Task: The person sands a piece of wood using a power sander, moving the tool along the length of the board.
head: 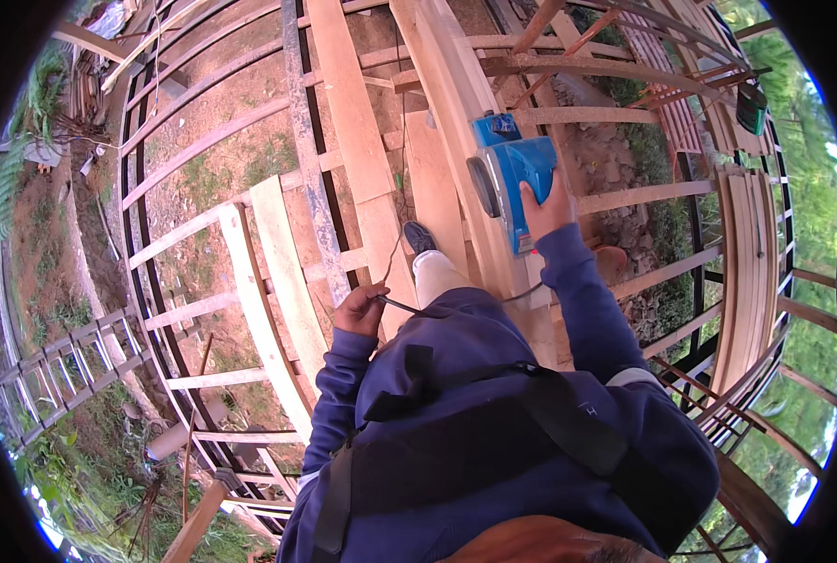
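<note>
A blue electric hand planer point(520, 179) rests on a long wooden plank point(453, 105) to the right of my legs. My right hand point(550, 207) is closed around the planer's rear handle. Off to the left, near my thigh, my left hand point(362, 310) grips a dark power cord point(398, 304) between thumb and fingers. Part of the cord passes over my lap, and a stretch of dark cord shows behind the planer. The underside of the planer is hidden.
My shoe point(420, 238) stands among loose boards point(351, 105) laid over open joists point(207, 302). Soil and rubble lie below the gaps. Stacked boards point(746, 274) sit at the right, a dark green container point(750, 109) at upper right, and a ladder point(73, 366) at lower left.
</note>
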### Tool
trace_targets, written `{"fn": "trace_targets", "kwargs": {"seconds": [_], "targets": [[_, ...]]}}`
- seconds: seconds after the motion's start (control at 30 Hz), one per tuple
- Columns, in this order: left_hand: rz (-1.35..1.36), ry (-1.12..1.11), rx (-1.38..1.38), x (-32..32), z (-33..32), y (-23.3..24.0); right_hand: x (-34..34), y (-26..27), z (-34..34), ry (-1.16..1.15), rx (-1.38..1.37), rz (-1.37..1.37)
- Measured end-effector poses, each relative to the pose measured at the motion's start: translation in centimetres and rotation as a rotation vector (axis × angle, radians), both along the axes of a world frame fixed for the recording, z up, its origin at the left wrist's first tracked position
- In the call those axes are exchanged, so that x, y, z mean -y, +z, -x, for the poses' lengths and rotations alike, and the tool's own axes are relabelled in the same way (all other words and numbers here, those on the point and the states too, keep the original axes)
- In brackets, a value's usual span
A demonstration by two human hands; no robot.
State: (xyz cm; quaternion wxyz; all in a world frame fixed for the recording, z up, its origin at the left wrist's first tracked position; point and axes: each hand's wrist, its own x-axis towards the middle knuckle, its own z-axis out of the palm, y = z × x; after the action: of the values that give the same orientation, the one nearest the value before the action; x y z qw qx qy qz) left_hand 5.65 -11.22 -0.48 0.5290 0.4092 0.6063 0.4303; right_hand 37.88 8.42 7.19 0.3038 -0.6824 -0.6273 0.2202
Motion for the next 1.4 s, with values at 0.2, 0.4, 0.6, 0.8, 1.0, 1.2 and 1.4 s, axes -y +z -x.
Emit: {"fn": "trace_targets", "kwargs": {"seconds": [0.2,0.4,0.6,0.8,1.0,1.2,1.4], "targets": [[-0.028,-0.027,-0.012,-9.3,2.1,0.5,-15.3,-1.6,4.8,-0.034,0.072,-0.084],[-0.028,-0.034,-0.082,-17.2,2.9,2.9,-30.8,-1.0,9.5,-0.039,0.115,0.014],[-0.048,-0.053,-0.177,-20.5,3.0,3.3,-45.0,-4.9,11.7,-0.069,0.110,-0.102],[-0.091,-0.007,-0.216,-18.3,3.3,1.7,-50.0,-4.2,15.4,0.000,0.059,-0.110],[0.006,0.008,-0.132,-12.8,1.6,2.8,-41.6,-2.0,11.5,-0.042,0.076,-0.008],[-0.027,-0.017,-0.076,-3.1,0.5,1.2,-24.6,-1.4,6.4,-0.027,0.134,0.062],[-0.032,-0.047,0.021,5.7,-1.1,1.6,-2.5,-1.2,-0.9,-0.002,0.072,-0.013]]}}
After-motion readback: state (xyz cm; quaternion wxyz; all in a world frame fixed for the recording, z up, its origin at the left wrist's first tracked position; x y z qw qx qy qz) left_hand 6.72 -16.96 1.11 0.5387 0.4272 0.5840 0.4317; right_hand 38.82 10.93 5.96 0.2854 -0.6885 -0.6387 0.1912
